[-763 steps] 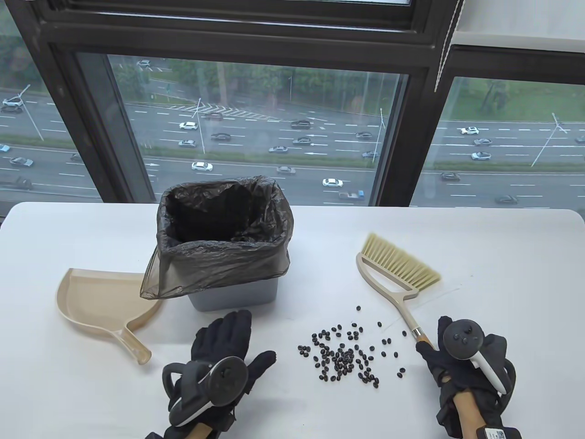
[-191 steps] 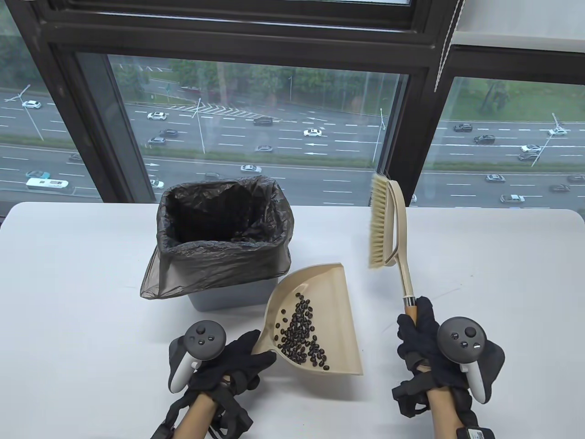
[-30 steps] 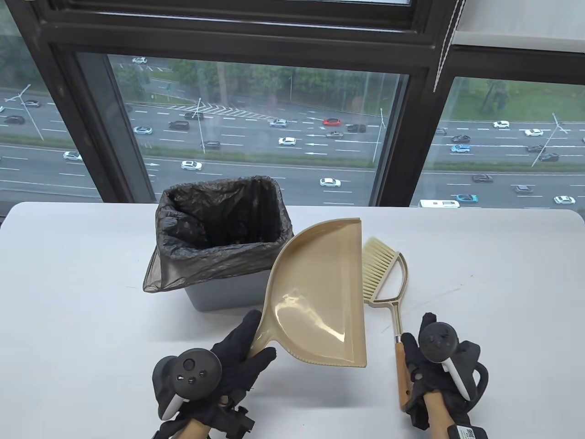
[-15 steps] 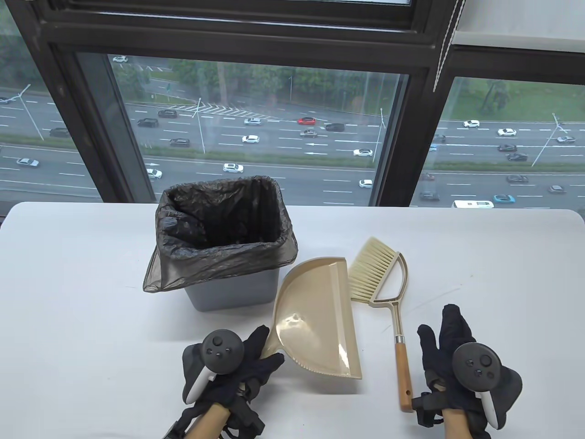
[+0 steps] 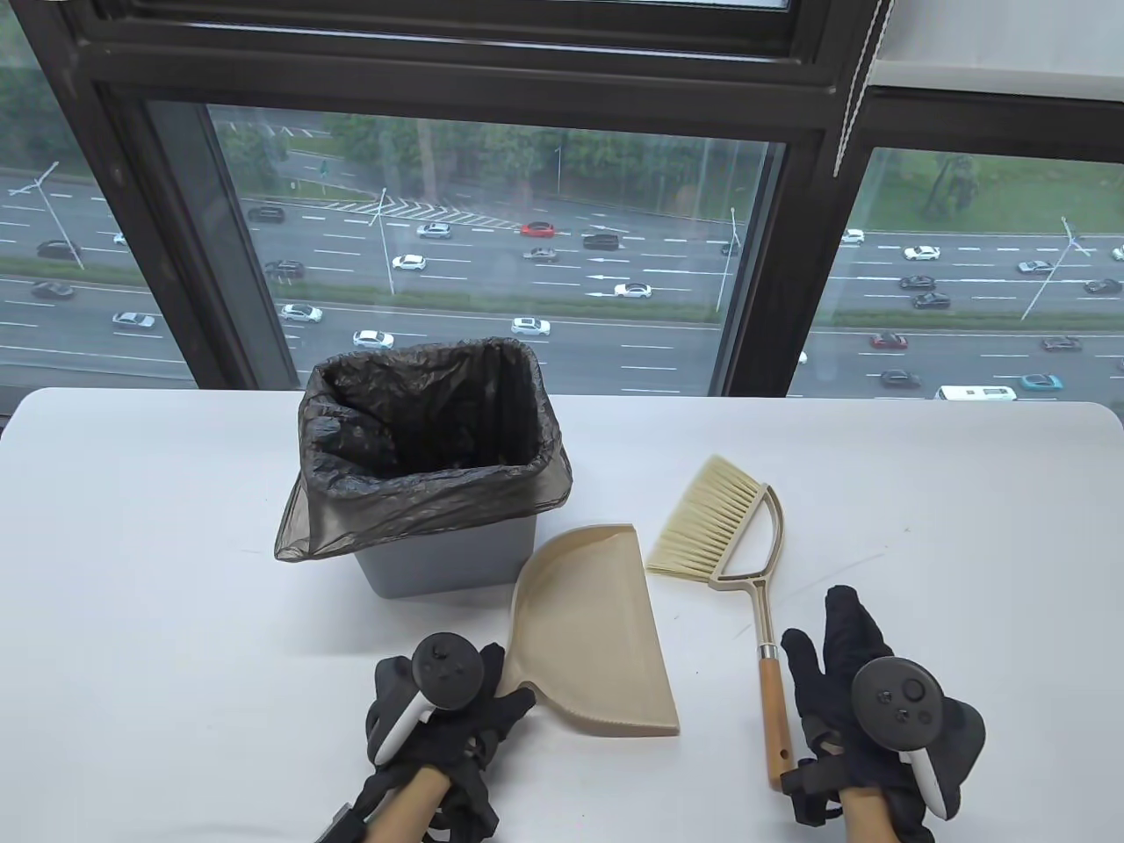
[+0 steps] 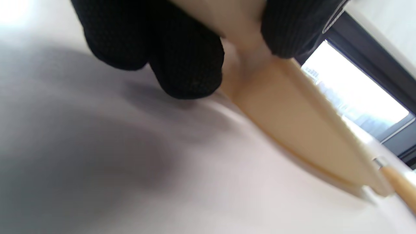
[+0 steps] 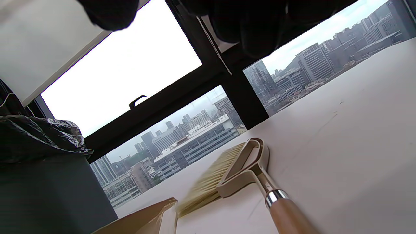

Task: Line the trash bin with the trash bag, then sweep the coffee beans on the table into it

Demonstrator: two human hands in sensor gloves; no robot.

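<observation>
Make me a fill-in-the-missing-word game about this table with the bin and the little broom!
1. The trash bin is lined with a black ____.
2. The brush lies on the table, and the right hand is ____ beside its handle.
3. The left hand holds the beige ____ by its handle.
4. The number of coffee beans visible on the table is ____.

Missing words: bag; open; dustpan; zero

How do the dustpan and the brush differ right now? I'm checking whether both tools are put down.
The dustpan lies beside the bin, its handle gripped by the left hand; the brush lies free on the table, the right hand open beside its handle. The dustpan is a broad scoop; the brush is slim with a wooden grip. Both are beige and hold no beans.
</observation>
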